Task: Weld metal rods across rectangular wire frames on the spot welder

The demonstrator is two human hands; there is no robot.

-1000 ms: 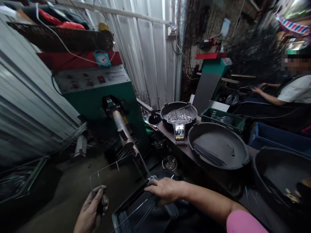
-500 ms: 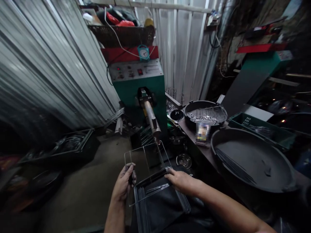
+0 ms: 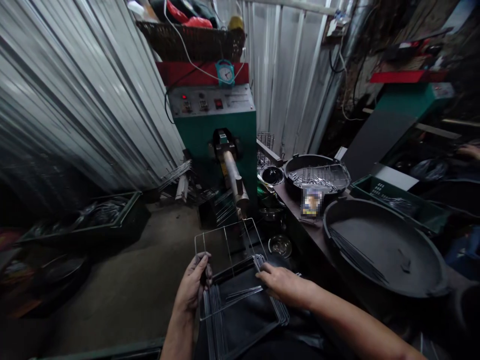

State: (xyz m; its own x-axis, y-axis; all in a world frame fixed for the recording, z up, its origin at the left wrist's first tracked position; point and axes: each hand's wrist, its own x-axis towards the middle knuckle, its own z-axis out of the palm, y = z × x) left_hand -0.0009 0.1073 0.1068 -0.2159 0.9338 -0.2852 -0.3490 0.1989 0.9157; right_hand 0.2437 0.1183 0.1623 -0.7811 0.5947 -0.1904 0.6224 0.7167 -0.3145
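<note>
My left hand (image 3: pixel 197 280) is closed on the left side of a thin rectangular wire frame (image 3: pixel 225 228) with cross wires. The frame's far edge lies at the tip of the metal arm (image 3: pixel 236 182) of a green spot-welding machine (image 3: pixel 195 131). On the frame's right side, my right hand (image 3: pixel 283 286) has its fingers curled over the wire; its fingertips are partly hidden. Beneath both hands, a stack of similar bent wire frames (image 3: pixel 215 320) rests on dark cloth over my lap. A few loose straight wires (image 3: pixel 243 295) lie across the stack.
To the right, a bench carries a large dark round pan (image 3: pixel 378 240) with black rods, a smaller pan (image 3: pixel 317 175) of wire pieces and a green crate (image 3: pixel 397 200). A crate of metal parts (image 3: pixel 108 215) stands left. Part of another person's hand (image 3: pixel 468 151) shows far right.
The view has shifted slightly. The wire frame's far edge still meets the machine's tip, and both hands keep nearly the same places. Another person's hand has appeared at the far right.
</note>
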